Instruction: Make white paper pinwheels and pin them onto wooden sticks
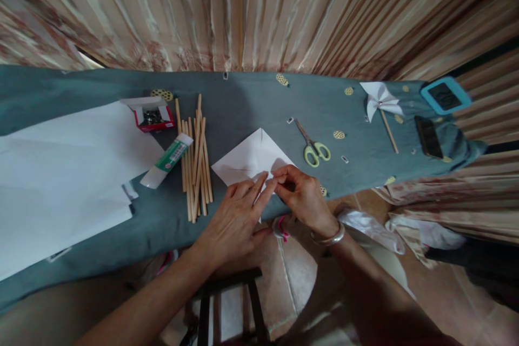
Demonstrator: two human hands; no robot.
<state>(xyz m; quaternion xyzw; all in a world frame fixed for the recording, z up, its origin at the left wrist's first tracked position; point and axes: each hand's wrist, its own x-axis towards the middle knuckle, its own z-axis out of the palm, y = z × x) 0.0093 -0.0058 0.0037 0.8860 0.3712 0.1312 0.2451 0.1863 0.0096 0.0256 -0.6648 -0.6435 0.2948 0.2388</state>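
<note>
A square white sheet of paper (247,154) lies turned cornerwise near the table's front edge, with short lines running in from its corners. My left hand (239,216) rests flat over its lower part, fingers stretched out and pressing on it. With thumb and fingers closed, my right hand (302,194) pinches a bit of the paper beside the left fingertips; the exact pinched spot is mostly hidden. Just beyond the right hand lie scissors (311,146) with light green handles, their blades pointing away from me.
Left of the square are wooden sticks (197,162), a green-and-white packet (168,161), an open red box (153,116) of small metal pieces and large white sheets (60,173). To the right are a paper pinwheel (380,102), a dark phone (428,137) and a blue-framed device (446,95). Curtains (243,16) hang behind.
</note>
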